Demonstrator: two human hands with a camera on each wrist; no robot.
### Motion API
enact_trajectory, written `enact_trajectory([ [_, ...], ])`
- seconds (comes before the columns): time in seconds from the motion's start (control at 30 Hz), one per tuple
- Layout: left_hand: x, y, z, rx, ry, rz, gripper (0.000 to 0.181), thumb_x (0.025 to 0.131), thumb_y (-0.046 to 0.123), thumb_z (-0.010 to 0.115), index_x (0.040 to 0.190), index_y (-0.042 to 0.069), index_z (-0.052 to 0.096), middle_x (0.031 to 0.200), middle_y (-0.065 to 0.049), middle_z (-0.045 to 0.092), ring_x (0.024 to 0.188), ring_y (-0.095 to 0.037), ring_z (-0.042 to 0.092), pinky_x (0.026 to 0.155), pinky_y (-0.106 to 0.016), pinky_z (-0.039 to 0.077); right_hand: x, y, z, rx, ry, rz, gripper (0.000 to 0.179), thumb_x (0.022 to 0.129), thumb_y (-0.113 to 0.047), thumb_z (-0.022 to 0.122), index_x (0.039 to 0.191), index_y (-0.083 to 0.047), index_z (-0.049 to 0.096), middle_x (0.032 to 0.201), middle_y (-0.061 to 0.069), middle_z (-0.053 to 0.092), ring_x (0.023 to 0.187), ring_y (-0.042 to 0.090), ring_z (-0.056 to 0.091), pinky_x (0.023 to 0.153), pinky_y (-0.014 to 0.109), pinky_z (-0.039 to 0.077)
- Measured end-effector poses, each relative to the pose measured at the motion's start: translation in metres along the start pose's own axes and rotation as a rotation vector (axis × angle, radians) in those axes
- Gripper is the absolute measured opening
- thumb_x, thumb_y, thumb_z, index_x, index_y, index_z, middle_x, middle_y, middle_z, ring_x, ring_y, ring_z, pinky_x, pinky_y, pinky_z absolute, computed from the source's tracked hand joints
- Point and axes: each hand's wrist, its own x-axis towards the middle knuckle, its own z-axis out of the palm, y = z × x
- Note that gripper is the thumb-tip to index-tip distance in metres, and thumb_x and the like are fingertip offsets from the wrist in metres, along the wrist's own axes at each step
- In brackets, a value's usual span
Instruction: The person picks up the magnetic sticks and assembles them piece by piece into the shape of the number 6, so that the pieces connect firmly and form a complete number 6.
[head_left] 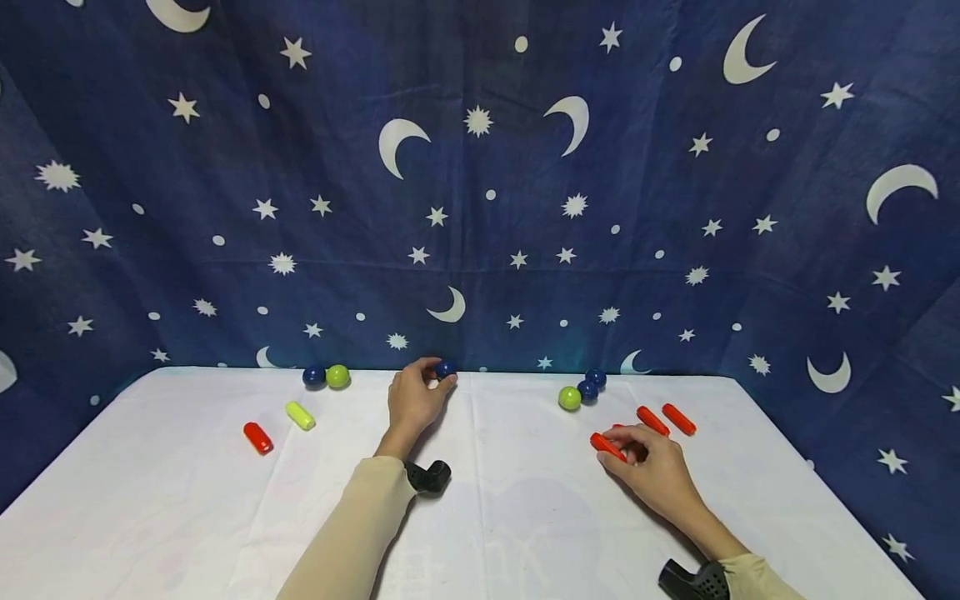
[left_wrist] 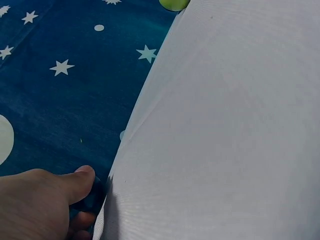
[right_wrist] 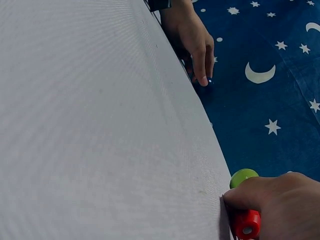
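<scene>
Near the far edge of the table, my left hand (head_left: pixel 415 400) pinches a dark blue ball (head_left: pixel 446 369) between thumb and fingers. In the left wrist view the thumb and fingers hide most of that ball. Over on the right, my right hand (head_left: pixel 658 473) holds a short red cylinder (head_left: pixel 607 447) between thumb and fingertips. The right wrist view shows the end of the red cylinder (right_wrist: pixel 248 224), with a small hole in it, under the thumb. A bit of another red piece peeks out behind the right fingers, mostly hidden.
Two red cylinders (head_left: pixel 678 419) lie beyond the right hand. A green ball (head_left: pixel 569 398) and two blue balls (head_left: pixel 588 391) cluster at back right. At left are a blue ball (head_left: pixel 314 377), a green ball (head_left: pixel 337 377), a yellow-green cylinder (head_left: pixel 300 416) and a red cylinder (head_left: pixel 258 438).
</scene>
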Motion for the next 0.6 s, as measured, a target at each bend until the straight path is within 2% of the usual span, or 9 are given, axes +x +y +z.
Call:
enact_trajectory([
  [0.6,-0.0023,0.0020,0.0017,0.048,0.007,0.040,0.039,0.088,0.021,0.080,0.120,0.000,0.071,0.096,-0.014,0.066,0.092,-0.033,0.056,0.087,-0.050,0.040,0.0005,-0.0007,-0.0021,-0.003,-0.015,0.016,0.025,0.076,-0.007,0.088,0.098,-0.009,0.077,0.076,-0.005,0.060,0.065,0.008,0.049,0.058,0.023,0.040],
])
